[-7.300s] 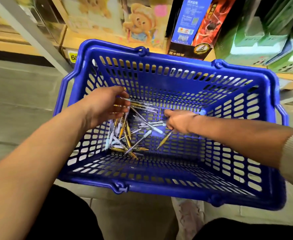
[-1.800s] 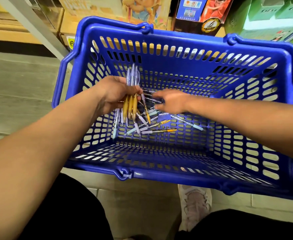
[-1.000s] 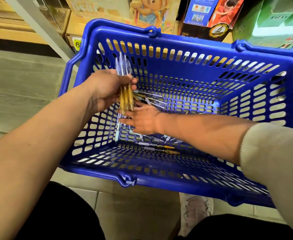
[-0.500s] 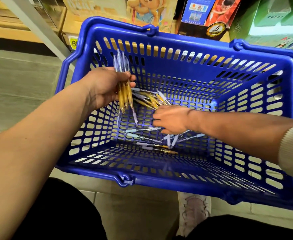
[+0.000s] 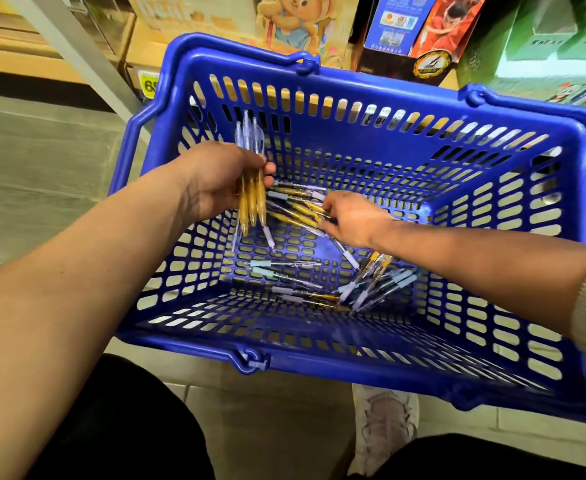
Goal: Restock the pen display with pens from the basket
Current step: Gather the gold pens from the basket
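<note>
1. The blue basket sits below us, in front of boxed goods on a shelf.
2. Our left grip is closed around a bundle of pens. We hold it near upright over the basket's left side, gold barrels pointing down.
3. Our right grip is inside the basket. Its fingertips pinch the gold pens at the far end of the basket floor.
4. The loose pens lie scattered on the basket floor, below our right forearm.
</note>
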`<state>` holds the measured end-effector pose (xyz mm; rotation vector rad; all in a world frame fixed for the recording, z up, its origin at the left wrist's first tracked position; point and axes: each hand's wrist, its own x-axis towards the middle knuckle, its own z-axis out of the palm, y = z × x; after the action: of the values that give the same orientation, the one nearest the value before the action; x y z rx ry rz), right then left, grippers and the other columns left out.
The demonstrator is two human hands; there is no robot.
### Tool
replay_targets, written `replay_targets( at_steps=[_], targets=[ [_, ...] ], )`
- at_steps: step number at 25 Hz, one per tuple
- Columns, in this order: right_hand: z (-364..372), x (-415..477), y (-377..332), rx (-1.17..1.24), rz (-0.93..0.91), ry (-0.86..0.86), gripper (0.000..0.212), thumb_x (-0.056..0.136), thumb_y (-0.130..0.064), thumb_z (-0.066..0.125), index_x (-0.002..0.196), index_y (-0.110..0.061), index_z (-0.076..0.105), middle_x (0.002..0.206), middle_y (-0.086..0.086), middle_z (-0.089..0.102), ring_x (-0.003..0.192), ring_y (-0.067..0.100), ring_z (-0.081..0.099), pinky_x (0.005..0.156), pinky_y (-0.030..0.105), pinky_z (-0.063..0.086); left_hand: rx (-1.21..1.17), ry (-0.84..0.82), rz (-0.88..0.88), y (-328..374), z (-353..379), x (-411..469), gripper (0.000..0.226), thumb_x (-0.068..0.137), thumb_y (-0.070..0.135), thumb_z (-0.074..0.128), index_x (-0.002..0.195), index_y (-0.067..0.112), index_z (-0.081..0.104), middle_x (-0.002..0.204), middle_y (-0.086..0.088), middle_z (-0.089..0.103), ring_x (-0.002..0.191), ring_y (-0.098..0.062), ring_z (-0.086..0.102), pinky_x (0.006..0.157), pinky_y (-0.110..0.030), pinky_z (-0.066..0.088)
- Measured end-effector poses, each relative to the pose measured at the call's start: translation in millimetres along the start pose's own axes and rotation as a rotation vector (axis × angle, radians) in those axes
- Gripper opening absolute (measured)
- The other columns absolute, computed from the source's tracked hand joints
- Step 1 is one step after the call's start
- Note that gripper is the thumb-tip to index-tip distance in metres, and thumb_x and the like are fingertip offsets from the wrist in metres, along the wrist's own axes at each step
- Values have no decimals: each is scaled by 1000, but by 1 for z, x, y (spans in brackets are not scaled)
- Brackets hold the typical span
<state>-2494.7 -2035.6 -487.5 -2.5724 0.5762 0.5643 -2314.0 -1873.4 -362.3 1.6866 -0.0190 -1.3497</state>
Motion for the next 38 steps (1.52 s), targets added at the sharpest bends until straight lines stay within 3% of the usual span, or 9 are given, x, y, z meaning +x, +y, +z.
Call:
replay_targets(
  at_steps=[2, 7, 11, 14, 18, 22, 27, 30, 38],
  targets=[
    [6, 4, -5, 7, 48, -61, 24, 102, -37, 54, 106, -14, 60, 114, 7, 65, 89, 24, 66, 78, 42, 60, -4, 11, -6, -1, -3, -1, 10, 104, 13, 50, 105, 12, 60, 84, 1, 74, 80, -12, 72, 74, -36, 63],
    [9, 0, 4, 127, 16, -68, 23, 99, -16, 54, 121, -24, 51, 103, -5, 66, 81, 17, 65, 74, 43, 60, -19, 37, 2, -2, -7, 1, 10, 104, 13, 51, 102, 13, 61, 83, 1, 74, 80, -12, 72, 77, -36, 62],
    [25, -7, -2, -105, 33, -43, 30, 94, -41, 67, 109, -18, 57, 107, 1, 53, 79, 20, 60, 65, 33, 53, -7, 45, 7, -2, -3, 3, 11, 104, 13, 51, 103, 12, 62, 84, 1, 74, 81, -12, 72, 75, -35, 62],
    [29, -8, -7, -172, 37, -71, 29, 98, -39, 61, 110, -13, 59, 111, 5, 53, 74, 19, 61, 58, 29, 51, -5, 25, 10, -4, -4, 5, 10, 103, 12, 52, 102, 12, 62, 85, 0, 74, 82, -13, 71, 74, -36, 61],
    [-3, 1, -9, 154, 82, -4, 16, 100, -33, 60, 103, -18, 55, 99, 2, 65, 77, 14, 61, 61, 31, 53, -49, 7, 17, -7, -7, 7, 5, 99, 9, 58, 104, 11, 60, 92, -3, 79, 85, -15, 76, 67, -35, 64],
    [-61, 1, -22, 576, 3, 158, 22, 85, -52, 74, 94, -31, 71, 83, -6, 72, 68, -3, 61, 62, 12, 48, -69, 0, 22, -10, -6, 10, 17, 96, 11, 64, 112, 13, 58, 104, -4, 79, 90, -16, 77, 62, -31, 61],
    [-84, 6, -53, 1135, 19, -13, 26, 93, -32, 70, 101, -8, 77, 76, -1, 72, 72, 8, 68, 74, 22, 59, -13, -28, -1, -17, -6, 12, 20, 93, 12, 69, 112, 8, 69, 96, -8, 79, 82, -18, 77, 63, -30, 61],
    [-82, 10, -66, 1246, 63, -52, 23, 92, -19, 72, 108, -3, 71, 82, 6, 74, 77, 13, 73, 73, 23, 60, 36, -66, -39, -21, -6, 14, 9, 96, 15, 65, 101, 11, 71, 93, -10, 78, 78, -20, 76, 64, -34, 62],
    [-80, 7, -76, 1325, 124, -51, 19, 90, -9, 74, 108, -6, 70, 103, 15, 75, 92, 18, 76, 77, 26, 62, 24, -142, -62, -20, -6, 7, 32, 82, 16, 75, 112, 5, 71, 93, -11, 78, 80, -19, 77, 63, -32, 61]
  ],
)
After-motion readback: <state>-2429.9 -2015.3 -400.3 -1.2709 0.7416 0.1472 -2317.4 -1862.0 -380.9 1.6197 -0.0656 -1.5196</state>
